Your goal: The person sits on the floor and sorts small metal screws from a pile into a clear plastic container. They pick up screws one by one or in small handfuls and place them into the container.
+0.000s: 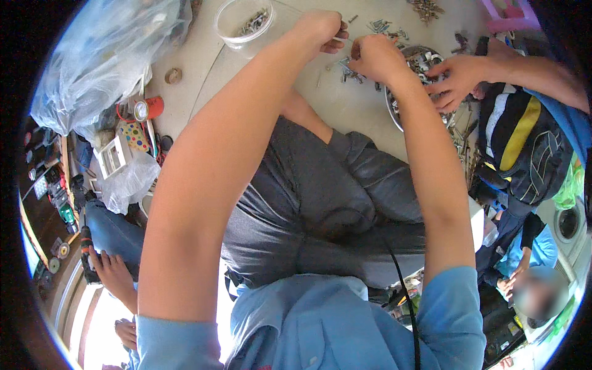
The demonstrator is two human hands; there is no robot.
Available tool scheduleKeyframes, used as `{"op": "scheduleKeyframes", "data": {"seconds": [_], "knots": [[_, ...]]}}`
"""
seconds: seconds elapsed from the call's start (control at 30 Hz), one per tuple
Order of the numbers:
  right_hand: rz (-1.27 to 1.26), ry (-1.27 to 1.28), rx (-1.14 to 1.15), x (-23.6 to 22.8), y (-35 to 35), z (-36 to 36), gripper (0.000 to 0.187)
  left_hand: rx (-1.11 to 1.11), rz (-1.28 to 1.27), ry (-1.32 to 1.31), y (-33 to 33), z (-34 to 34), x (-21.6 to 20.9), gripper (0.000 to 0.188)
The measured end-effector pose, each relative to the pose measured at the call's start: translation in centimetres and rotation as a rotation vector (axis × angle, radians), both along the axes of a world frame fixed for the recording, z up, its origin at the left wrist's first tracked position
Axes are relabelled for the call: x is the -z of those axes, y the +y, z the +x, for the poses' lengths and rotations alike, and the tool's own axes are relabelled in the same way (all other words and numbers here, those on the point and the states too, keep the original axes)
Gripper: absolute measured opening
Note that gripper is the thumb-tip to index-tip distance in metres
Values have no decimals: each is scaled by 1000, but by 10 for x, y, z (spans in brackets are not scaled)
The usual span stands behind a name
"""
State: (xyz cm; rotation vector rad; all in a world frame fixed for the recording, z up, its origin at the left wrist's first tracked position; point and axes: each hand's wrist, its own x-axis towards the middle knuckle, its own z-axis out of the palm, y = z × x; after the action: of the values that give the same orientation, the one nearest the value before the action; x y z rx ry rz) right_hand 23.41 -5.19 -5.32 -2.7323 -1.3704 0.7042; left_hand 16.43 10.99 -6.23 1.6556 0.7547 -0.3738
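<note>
My left hand [322, 32] is closed at the far middle of the work surface, its fingers curled in; a thin pale bit shows at its fingertips, too small to name. Just to its right, my right hand [377, 58] pinches downward with bent fingers beside small loose screws [351, 75]. What its fingertips hold is hidden. To the left of my left hand stands a clear round plastic tub [223, 32] partly filled with small screws [253, 22]. A round metal bowl [392, 112] full of mixed metal parts lies right of my right hand, partly behind my forearm.
A co-worker's hand [455, 79] reaches into the bowl from the right. More screws [425, 10] lie in piles at the far right. A clear plastic bag [114, 61], a tape roll [173, 76] and a red can [154, 107] are at left. Another person's hand holds a power drill [88, 253].
</note>
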Motion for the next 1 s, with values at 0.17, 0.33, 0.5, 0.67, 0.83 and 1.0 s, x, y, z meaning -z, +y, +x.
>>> {"op": "scheduleKeyframes", "data": {"seconds": [0.17,0.33,0.5,0.67,0.83,1.0], "knots": [[102,25,-20,7,2,2,27,732,760,-132,35,17,88,30],[54,-26,-61,-11,9,-6,27,41,-15,50,24,15,56,36],[63,15,-112,2,4,2,28,-164,-291,122,24,16,47,38],[60,164,70,-18,3,5,28,-81,-296,68,19,15,43,34],[453,283,191,-42,13,6,25,-128,-422,110,24,16,67,26],[190,167,-3,4,14,7,29,75,-118,130,44,19,89,23]]}}
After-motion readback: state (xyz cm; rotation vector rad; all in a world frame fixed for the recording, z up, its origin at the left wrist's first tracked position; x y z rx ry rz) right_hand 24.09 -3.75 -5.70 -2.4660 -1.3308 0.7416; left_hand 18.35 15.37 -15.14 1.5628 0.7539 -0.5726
